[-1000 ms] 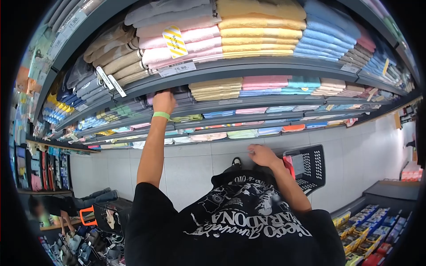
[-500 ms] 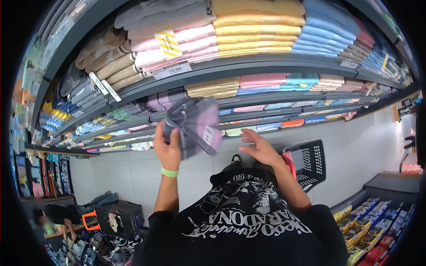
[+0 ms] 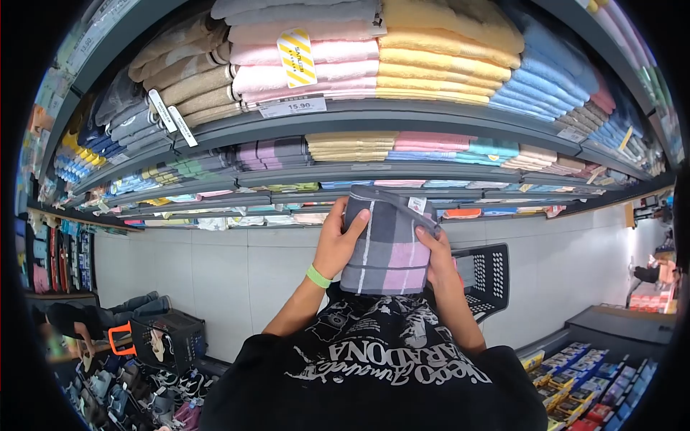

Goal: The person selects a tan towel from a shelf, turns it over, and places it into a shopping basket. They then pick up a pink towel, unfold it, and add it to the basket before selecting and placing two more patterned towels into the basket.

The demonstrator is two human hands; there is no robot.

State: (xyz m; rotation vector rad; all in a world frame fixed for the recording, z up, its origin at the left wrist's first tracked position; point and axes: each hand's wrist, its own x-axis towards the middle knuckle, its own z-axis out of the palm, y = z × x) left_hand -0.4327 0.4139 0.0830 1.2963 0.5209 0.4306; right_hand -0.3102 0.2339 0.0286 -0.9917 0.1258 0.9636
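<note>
Both my hands hold a folded plaid towel (image 3: pixel 392 241), grey and lilac with white lines, upright in front of my chest. My left hand (image 3: pixel 340 237) grips its left edge, thumb across the front. Along the right edge, my right hand (image 3: pixel 437 251) closes on it, thumb close below a small white label (image 3: pixel 417 205). A pale green band circles my left wrist. Beyond the towel, a stack of similar purple and grey towels (image 3: pixel 273 154) lies on a lower shelf.
Stacked yellow towels (image 3: pixel 438 61) fill the upper shelf, beside pink and blue ones. A black shopping basket (image 3: pixel 492 276) stands on the floor to my right. At lower left, another person (image 3: pixel 79 320) bends near a black cart (image 3: pixel 169 341) and shoes. Packaged goods (image 3: pixel 575 381) lie at lower right.
The towel has moved right and down, close to my chest, and its plaid front now faces me. My right hand, empty before, has taken hold of its right edge.
</note>
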